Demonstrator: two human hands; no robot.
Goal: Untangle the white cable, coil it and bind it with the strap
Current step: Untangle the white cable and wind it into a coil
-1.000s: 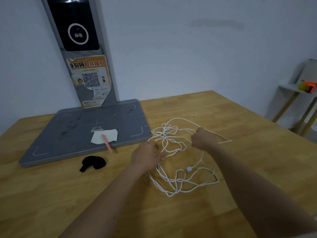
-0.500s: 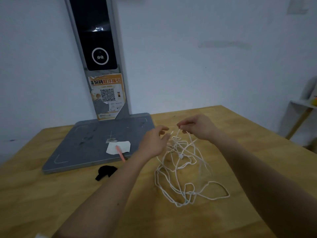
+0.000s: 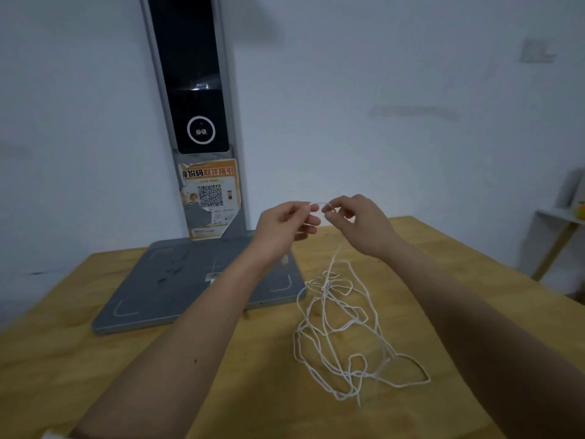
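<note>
While cable (image 3: pixel 340 331) hangs tangled from raised hands onto tabletop (image 3: pixel 190 391) below, left hand (image 3: pixel 285 228) and right hand (image 3: pixel 354 224) fingers each pinch short stretch between them. Grey base (image 3: pixel 177 289) sits beyond left fingers.

Both forearms are bare from the wrist back to the lower edge of the picture, with no watch, band or ring to be seen on either. The left hand (image 3: pixel 281 228) and the right hand (image 3: pixel 357 224) are ungloved, with slim fingers and short nails. A small dark mole sits on the left forearm, and at the bottom left corner a sliver of pale, whitish sleeve (image 3: pixel 52 435) edge shows where that arm leaves the frame.
</note>
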